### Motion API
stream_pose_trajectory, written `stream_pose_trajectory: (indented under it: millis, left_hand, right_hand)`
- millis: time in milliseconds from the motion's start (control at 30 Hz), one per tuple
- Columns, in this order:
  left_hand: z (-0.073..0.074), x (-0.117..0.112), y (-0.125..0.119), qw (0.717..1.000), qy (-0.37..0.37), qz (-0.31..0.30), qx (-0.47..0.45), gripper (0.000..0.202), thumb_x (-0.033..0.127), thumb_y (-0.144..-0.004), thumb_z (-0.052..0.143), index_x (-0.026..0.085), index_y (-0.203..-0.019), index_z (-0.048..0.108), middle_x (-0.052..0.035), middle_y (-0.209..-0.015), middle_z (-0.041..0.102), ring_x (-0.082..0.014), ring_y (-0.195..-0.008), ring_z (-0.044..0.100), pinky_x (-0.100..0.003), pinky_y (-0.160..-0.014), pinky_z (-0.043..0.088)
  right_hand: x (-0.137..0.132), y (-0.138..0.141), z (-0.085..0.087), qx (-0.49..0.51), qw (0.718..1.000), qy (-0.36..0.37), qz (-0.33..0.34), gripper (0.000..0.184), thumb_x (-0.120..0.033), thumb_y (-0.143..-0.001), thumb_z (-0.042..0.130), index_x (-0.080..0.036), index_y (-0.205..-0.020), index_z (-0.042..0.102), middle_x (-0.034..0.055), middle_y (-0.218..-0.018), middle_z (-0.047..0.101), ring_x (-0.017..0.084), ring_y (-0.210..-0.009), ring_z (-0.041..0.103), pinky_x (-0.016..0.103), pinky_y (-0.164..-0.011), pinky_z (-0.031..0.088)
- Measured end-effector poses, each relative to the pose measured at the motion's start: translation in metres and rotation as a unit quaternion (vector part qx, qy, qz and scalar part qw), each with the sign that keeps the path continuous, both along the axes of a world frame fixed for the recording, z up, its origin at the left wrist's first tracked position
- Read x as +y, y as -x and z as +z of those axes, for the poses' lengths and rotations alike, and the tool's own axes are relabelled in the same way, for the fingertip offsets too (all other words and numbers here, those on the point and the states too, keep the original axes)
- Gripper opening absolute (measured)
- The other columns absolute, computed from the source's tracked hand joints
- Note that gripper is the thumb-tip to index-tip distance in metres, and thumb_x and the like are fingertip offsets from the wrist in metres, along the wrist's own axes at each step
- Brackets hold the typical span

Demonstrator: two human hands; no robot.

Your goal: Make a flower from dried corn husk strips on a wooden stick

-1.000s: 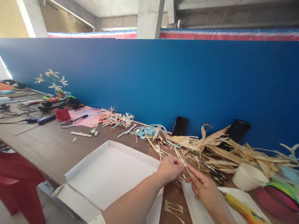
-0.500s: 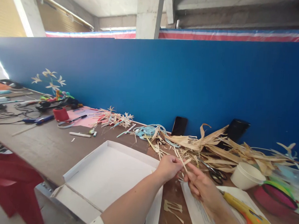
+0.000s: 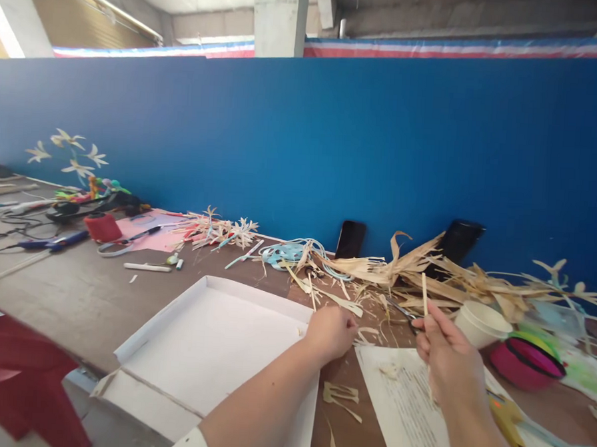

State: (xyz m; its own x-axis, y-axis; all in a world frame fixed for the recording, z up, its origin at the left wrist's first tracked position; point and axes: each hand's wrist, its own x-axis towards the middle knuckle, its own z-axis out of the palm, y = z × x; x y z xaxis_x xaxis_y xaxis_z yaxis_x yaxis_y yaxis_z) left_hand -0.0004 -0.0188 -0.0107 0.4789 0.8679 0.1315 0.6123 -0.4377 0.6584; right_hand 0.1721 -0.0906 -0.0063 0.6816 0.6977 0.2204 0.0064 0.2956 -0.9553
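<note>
The right hand (image 3: 449, 358) pinches a thin pale strip (image 3: 424, 290) between thumb and fingers, its free end pointing up. A hard squeeze could crease it, since it looks slight. The left hand (image 3: 330, 333) is curled, its fingers turned away, so whether it grips anything I cannot tell; it sits over the near right corner of the box (image 3: 232, 340), and pressure from the wrist might bend that wall.

Just beyond the right fingertips lie the scissors (image 3: 398, 307), their handles partly hidden; a careless reach could nick a finger or knock them. Under the right forearm is the glue gun (image 3: 513, 425); if hot, which does not show, it could burn the arm. Between the hands, loose scraps (image 3: 391, 370) on the paper (image 3: 393, 408) could be swept off by a sleeve or wrist. Past the scissors, the husks (image 3: 401, 262) could snag the strip's tip.
</note>
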Motion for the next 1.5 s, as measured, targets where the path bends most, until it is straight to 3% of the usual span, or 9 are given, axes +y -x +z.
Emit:
stream_pose_trajectory:
  millis: [133,433,533,700,833,1100,1200,1333,1500]
  left_hand:
    - [-0.003,-0.002,-0.001,0.998,-0.031,0.009,0.054,0.018,0.025,-0.072,0.05,0.022,-0.073,0.067,-0.0047,-0.074,0.067,-0.0179,-0.069,0.059,-0.025,-0.064,0.042]
    - [-0.001,-0.003,0.001,0.996,-0.056,-0.002,0.068,0.021,0.023,-0.075,0.047,0.021,-0.08,0.067,-0.005,-0.079,0.067,-0.0192,-0.075,0.06,-0.027,-0.066,0.043]
    - [-0.001,-0.008,-0.001,0.994,-0.087,-0.039,0.05,0.024,0.023,-0.078,0.045,0.024,-0.088,0.066,-0.003,-0.088,0.067,-0.0182,-0.082,0.059,-0.027,-0.071,0.043]
    - [-0.005,-0.021,-0.01,0.968,-0.149,-0.191,0.068,0.02,0.034,-0.073,0.055,0.025,-0.085,0.068,-0.0025,-0.085,0.064,-0.019,-0.084,0.057,-0.027,-0.071,0.045]
    - [-0.009,-0.025,-0.015,0.963,-0.161,-0.183,0.11,0.022,0.034,-0.071,0.054,0.021,-0.083,0.067,-0.0059,-0.085,0.062,-0.0208,-0.081,0.056,-0.03,-0.068,0.046]
    - [-0.014,-0.031,-0.021,0.961,-0.173,-0.19,0.1,0.019,0.024,-0.073,0.049,0.018,-0.078,0.066,-0.0074,-0.085,0.063,-0.0197,-0.079,0.057,-0.029,-0.069,0.046]
    - [-0.014,-0.03,-0.021,0.972,-0.137,-0.173,0.077,0.018,0.021,-0.069,0.049,0.018,-0.074,0.067,-0.0066,-0.083,0.064,-0.0193,-0.075,0.058,-0.028,-0.066,0.046]
    - [-0.01,-0.019,-0.016,0.994,0.007,-0.112,-0.02,0.019,0.03,-0.069,0.052,0.02,-0.074,0.068,-0.0031,-0.077,0.066,-0.0163,-0.067,0.058,-0.024,-0.059,0.044]
    - [-0.009,-0.006,-0.012,0.962,0.196,-0.105,-0.159,0.024,0.032,-0.069,0.052,0.017,-0.079,0.068,-0.0023,-0.067,0.065,-0.0104,-0.049,0.053,-0.019,-0.044,0.039]
  right_hand:
    - [-0.002,0.006,0.003,-0.03,1.0,-0.007,0.002,0.048,-0.036,-0.074,0.062,-0.027,-0.12,0.054,0.0011,-0.077,0.055,0.003,-0.044,0.035,0.017,-0.037,0.021]
    - [-0.005,0.005,0.006,-0.022,1.0,-0.02,0.004,0.048,-0.036,-0.073,0.063,-0.026,-0.119,0.055,0.0016,-0.075,0.056,0.003,-0.043,0.035,0.017,-0.036,0.022]
    - [-0.004,0.004,0.004,-0.027,0.999,-0.022,0.003,0.046,-0.036,-0.073,0.062,-0.026,-0.118,0.056,0.0016,-0.075,0.057,0.003,-0.042,0.035,0.017,-0.036,0.021]
    - [-0.003,0.002,0.002,-0.021,1.0,-0.019,0.004,0.048,-0.036,-0.073,0.063,-0.026,-0.119,0.055,0.0014,-0.075,0.056,0.003,-0.043,0.035,0.017,-0.036,0.021]
    - [-0.003,0.005,0.002,-0.022,1.0,-0.013,0.005,0.049,-0.036,-0.073,0.063,-0.026,-0.12,0.054,0.001,-0.073,0.056,0.003,-0.043,0.035,0.016,-0.036,0.022]
    - [-0.003,0.008,0.004,-0.033,0.999,-0.002,0.012,0.049,-0.037,-0.074,0.062,-0.026,-0.121,0.053,0.0012,-0.074,0.056,0.003,-0.043,0.034,0.017,-0.035,0.022]
    - [-0.003,0.009,0.004,-0.028,1.0,0.003,0.014,0.049,-0.036,-0.073,0.063,-0.026,-0.12,0.054,0.0011,-0.073,0.056,0.003,-0.043,0.034,0.017,-0.035,0.022]
    - [-0.006,0.009,0.004,-0.018,0.999,0.023,0.032,0.048,-0.037,-0.073,0.063,-0.025,-0.119,0.055,0.0016,-0.075,0.058,0.004,-0.044,0.035,0.016,-0.036,0.024]
    - [-0.007,0.01,0.004,0.014,0.996,0.048,0.067,0.047,-0.036,-0.07,0.066,-0.023,-0.115,0.057,0.0018,-0.075,0.059,0.004,-0.045,0.034,0.015,-0.036,0.024]
